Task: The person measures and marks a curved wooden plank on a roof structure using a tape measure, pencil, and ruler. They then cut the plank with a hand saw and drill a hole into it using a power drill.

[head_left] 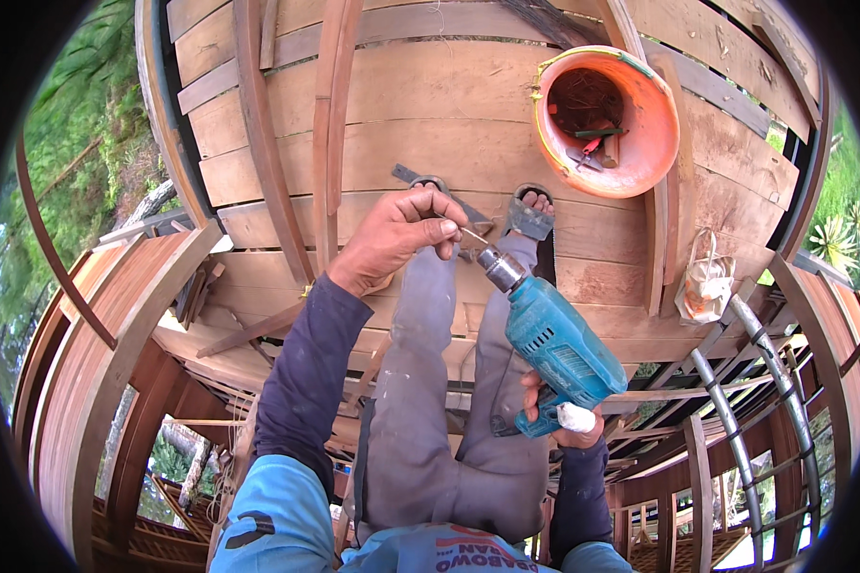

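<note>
A teal power drill [566, 339] with a metal chuck [502, 269] is tilted across my lap, its nose toward the upper left. My right hand [584, 436] grips it by the handle, closed, with a white wrapping [575, 417] on one digit. Between the thumb and fingers of my left hand [401, 237] is a thin drill bit [475, 237], pinched near one end. Its other end meets the mouth of the chuck; I cannot tell how firmly it sits there.
An orange bucket [655, 134] with tools and scraps stands at the far right on the plank floor [430, 95]. Timber strips [327, 124] lie to the left. A white bag [707, 286] and a metal ladder [731, 439] are at the right. My sandalled feet [530, 215] rest ahead.
</note>
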Demonstrator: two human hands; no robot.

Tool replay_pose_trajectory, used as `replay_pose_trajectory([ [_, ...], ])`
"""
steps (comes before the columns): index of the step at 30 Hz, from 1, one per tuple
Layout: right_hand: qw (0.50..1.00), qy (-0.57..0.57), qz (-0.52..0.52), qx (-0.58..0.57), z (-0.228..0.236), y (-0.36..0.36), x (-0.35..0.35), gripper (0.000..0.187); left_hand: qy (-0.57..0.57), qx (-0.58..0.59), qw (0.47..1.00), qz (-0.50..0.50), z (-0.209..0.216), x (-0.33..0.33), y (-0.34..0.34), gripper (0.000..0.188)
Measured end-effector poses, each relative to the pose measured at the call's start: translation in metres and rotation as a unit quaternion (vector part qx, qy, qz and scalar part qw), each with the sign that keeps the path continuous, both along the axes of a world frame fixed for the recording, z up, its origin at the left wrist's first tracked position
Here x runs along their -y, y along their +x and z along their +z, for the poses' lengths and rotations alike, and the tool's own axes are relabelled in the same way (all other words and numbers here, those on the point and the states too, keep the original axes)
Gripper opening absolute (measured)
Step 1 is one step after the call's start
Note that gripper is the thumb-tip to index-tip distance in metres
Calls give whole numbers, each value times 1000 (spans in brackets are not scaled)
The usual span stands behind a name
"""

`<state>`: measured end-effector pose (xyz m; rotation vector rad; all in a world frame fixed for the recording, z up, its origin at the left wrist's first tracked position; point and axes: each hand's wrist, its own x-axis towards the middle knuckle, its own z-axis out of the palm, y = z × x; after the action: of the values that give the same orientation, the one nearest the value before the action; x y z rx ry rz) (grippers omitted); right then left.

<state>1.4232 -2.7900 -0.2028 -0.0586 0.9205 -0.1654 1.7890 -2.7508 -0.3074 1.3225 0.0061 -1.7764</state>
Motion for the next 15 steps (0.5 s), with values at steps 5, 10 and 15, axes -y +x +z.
replay_pose_trajectory([
  [5,999,27,0,40,0,-8,-5,80,-4,-36,999,-4,3,-10,4,15],
  [10,998,37,13,46,-3,-16,-12,90,-21,-75,997,-5,8,-15,-1,15],
  [15,994,65,-17,82,-3,-13,-17,90,-43,-66,996,-36,18,-11,-7,24],
])
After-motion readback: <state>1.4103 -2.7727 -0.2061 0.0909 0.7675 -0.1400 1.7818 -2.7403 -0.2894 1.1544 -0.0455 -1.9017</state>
